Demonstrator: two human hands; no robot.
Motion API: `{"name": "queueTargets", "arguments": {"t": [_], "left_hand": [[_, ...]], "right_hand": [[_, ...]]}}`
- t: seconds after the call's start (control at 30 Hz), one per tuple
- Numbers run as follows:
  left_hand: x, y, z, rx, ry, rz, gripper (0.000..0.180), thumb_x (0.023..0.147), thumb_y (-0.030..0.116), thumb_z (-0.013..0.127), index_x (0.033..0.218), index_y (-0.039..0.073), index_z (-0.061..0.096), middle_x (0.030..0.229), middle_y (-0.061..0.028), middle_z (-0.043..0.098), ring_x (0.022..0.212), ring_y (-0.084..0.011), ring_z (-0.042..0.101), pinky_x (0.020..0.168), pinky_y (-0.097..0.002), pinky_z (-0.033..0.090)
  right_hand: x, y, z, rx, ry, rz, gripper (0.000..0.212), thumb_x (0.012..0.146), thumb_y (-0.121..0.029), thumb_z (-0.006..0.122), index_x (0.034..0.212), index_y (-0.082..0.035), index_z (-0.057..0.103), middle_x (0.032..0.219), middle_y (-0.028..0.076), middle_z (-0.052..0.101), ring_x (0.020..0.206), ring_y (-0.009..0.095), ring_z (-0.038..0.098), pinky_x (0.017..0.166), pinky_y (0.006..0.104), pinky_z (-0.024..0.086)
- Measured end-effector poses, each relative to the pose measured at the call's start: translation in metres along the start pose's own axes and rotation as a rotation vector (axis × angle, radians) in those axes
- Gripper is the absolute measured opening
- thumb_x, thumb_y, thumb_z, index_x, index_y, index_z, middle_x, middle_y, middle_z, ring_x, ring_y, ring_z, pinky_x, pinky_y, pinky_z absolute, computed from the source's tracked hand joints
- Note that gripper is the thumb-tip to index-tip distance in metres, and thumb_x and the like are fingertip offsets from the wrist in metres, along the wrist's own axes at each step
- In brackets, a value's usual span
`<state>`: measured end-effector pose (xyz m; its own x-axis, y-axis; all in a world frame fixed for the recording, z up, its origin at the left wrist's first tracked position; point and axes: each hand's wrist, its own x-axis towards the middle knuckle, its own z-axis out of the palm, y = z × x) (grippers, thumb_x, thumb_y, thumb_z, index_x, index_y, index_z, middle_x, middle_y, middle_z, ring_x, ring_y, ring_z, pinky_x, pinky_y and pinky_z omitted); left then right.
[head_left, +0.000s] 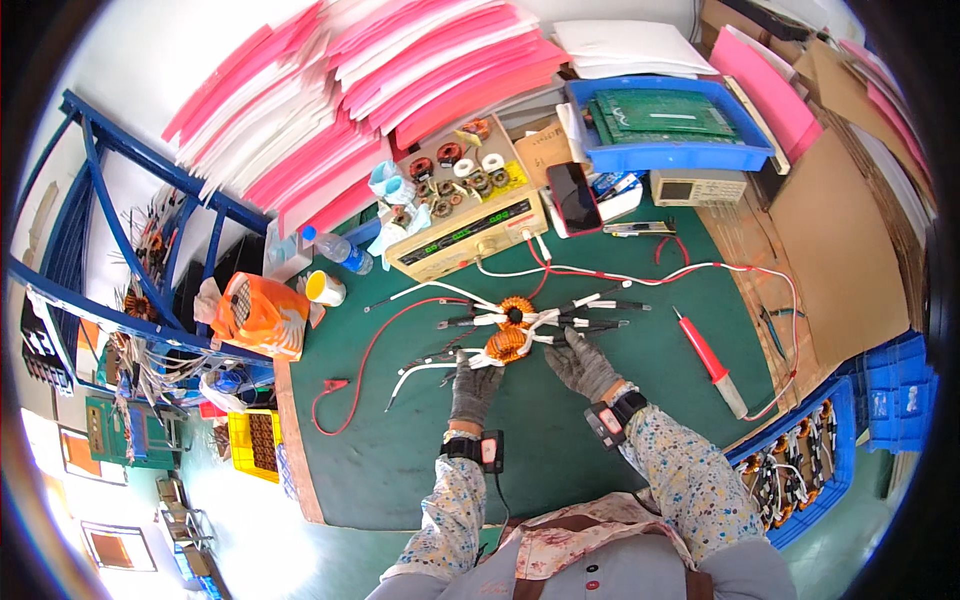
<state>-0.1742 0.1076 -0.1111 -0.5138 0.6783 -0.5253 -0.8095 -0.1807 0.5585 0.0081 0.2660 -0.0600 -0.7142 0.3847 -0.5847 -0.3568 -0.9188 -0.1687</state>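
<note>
Two ring-shaped coils wound with copper wire lie close together on the green mat: a far coil (pixel 515 312) and a near coil (pixel 507 346). White leads with black sleeves and metal lugs spread from them to both sides. My left hand (pixel 475 392), in a grey glove, is at the near coil's left front side, its fingers closed around a white lead (pixel 425 368). At the right, my gloved right hand (pixel 582 366) has its thumb and fingers apart beside the coils' right-hand leads (pixel 597 324). Its fingertips are close to the black sleeves; whether they touch is unclear.
A meter (pixel 465 240) with a lit display stands behind, bearing a tray of small coils. A red probe (pixel 712 362) lies right, its cable curving around. A red clip lead (pixel 350 378) loops left, near a yellow cup (pixel 325 288) and bottle (pixel 338 250). A blue bin (pixel 848 440) holds more coils.
</note>
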Motion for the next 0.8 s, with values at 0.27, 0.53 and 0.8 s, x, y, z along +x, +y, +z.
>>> {"name": "queueTargets", "arguments": {"t": [0.27, 0.53, 0.8], "left_hand": [[-0.014, -0.001, -0.026, -0.179, -0.128, -0.083, 0.024, 0.085, 0.018, 0.055, 0.102, 0.001, 0.053, 0.108, -0.0153, 0.056, 0.104, -0.0266, 0.052, 0.090, -0.0414, 0.046], [-0.132, 0.027, 0.124, 0.168, -0.476, 0.020, 0.056, 0.069, 0.017, 0.074, 0.115, 0.007, 0.044, 0.114, -0.0175, 0.053, 0.103, -0.0280, 0.055, 0.088, -0.0394, 0.046], [-0.168, -0.001, 0.253, 0.371, -0.915, 0.253, 0.059, 0.063, 0.024, 0.079, 0.113, 0.005, 0.054, 0.121, -0.0174, 0.050, 0.121, -0.0290, 0.040, 0.099, -0.0437, 0.032]], "right_hand": [[-0.034, 0.006, 0.016, -0.159, -0.142, -0.032, 0.025, 0.082, -0.024, 0.062, 0.102, -0.011, 0.055, 0.087, 0.002, 0.058, 0.080, 0.014, 0.058, 0.070, 0.0288, 0.054], [-0.134, -0.051, -0.005, -0.815, -0.652, -0.781, 0.039, 0.077, -0.044, 0.061, 0.081, -0.005, 0.055, 0.067, 0.004, 0.056, 0.054, 0.017, 0.049, 0.060, 0.0376, 0.042], [-0.215, -0.075, -0.025, -0.305, 0.197, -0.839, 0.035, 0.087, -0.025, 0.054, 0.110, 0.001, 0.052, 0.068, -0.004, 0.048, 0.062, 0.007, 0.044, 0.056, 0.0217, 0.035]]}}
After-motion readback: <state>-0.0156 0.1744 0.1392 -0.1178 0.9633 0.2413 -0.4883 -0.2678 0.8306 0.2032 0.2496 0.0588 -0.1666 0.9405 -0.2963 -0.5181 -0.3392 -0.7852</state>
